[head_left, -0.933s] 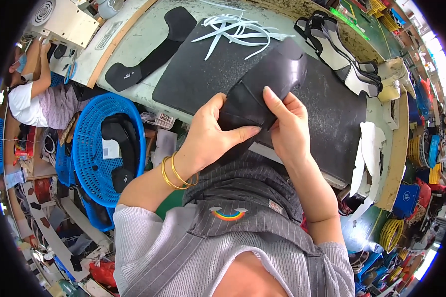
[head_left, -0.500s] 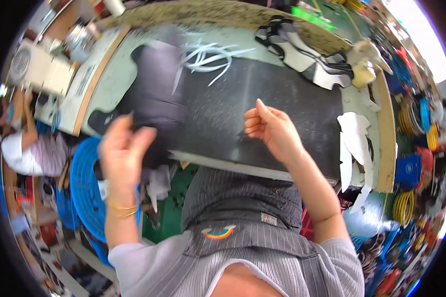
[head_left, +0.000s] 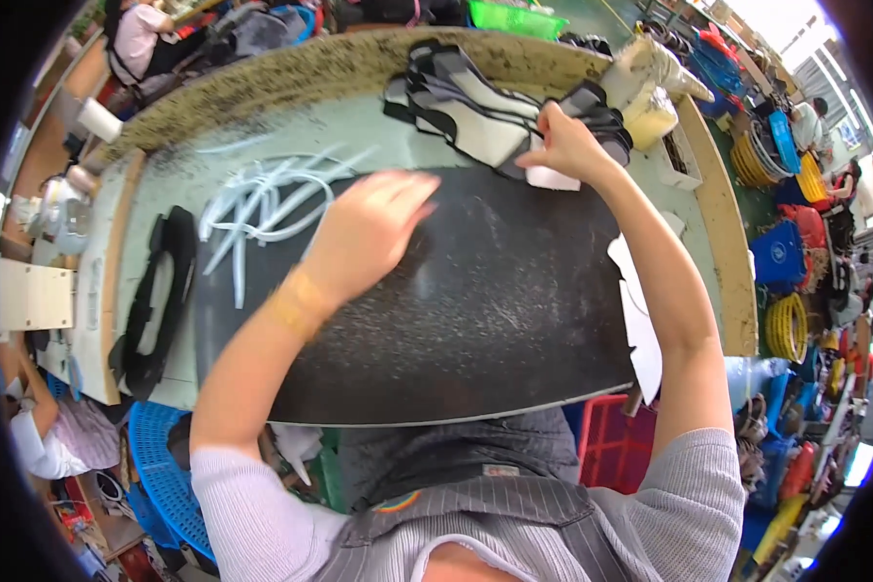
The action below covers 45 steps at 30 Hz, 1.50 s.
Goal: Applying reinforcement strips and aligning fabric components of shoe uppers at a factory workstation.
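My right hand [head_left: 574, 147] reaches to the far right, its fingers bent and closed on the near end of a stack of black, grey and white cut-out pieces [head_left: 485, 121]. What lies under the fingertips is partly hidden. My left hand [head_left: 371, 228], slightly blurred, hovers above the black mat [head_left: 456, 320] with fingers stretched out and nothing seen in it. Close to its left lies a loose tangle of thin, pale strips [head_left: 262, 204]. At the table's left side rest black cut-out pieces [head_left: 160, 301] with an opening in the middle.
White cut-out pieces [head_left: 642, 339] lie by my right forearm. A raised ledge [head_left: 291, 82] borders the far side, with a wooden rail [head_left: 126, 252] at left. A blue basket [head_left: 160, 466] stands below left, a red crate [head_left: 616, 441] below right. Another person sits at left.
The dark pieces my left hand held are out of it and lie at the left. My left hand moved rightward over the mat; my right hand reached far to the stack. The view shifted.
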Tool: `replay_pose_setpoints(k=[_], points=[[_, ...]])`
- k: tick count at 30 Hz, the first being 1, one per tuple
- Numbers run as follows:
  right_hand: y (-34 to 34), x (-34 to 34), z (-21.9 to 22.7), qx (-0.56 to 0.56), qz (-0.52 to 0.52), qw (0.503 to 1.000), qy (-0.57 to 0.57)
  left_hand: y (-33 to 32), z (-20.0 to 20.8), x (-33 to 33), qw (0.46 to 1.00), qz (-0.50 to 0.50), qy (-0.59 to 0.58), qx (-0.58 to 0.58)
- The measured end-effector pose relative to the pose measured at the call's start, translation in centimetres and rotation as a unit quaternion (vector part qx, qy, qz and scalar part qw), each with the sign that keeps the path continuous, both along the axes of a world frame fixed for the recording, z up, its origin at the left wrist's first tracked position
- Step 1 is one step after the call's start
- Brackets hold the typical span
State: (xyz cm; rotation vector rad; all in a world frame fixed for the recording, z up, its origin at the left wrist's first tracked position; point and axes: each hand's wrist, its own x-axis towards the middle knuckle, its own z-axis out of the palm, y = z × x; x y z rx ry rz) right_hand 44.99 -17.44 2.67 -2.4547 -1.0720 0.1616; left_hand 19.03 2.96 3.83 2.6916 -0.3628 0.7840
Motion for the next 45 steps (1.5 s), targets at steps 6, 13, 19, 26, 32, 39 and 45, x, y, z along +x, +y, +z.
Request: replay_pose_setpoints(k=[6,13,19,26,32,39,45], points=[[2.2,0.5,0.8,0.0,0.148,0.988,-0.053,0.6,-4.1,16.0,0.986,-0.072,-0.093,0.12],[-7.2,-6.6,5.4,0.189,0.19,0.963,0.017,-3.1,5.3,3.8,0.996,-0.086,-0.022,-0.011],[-16.8,-11.1,10.4,0.287,0.002,0.953,0.1,-7.6,4.5,-5.5,0.87,0.046,0.459,-0.175],[-22.4,-10.4,1.7,-0.154,0.056,0.961,-0.221,-12.9,3.8,-1.6,0.987,-0.131,0.09,-0.024],[-16.0,-9.5,1.1,-0.279,0.233,0.883,-0.298,-18.7,-3.4,10.5,0.959,-0.177,0.162,-0.151],[-19.0,-8.1,0.8,-0.058,0.131,0.988,-0.055,-21.2,-3.3,10.4,0.978,-0.107,0.115,-0.135],[-20.7,-5.3,-1.9,0.26,-0.107,0.891,0.357,-23.1,-4.1,9.8,0.989,-0.132,-0.03,0.06]])
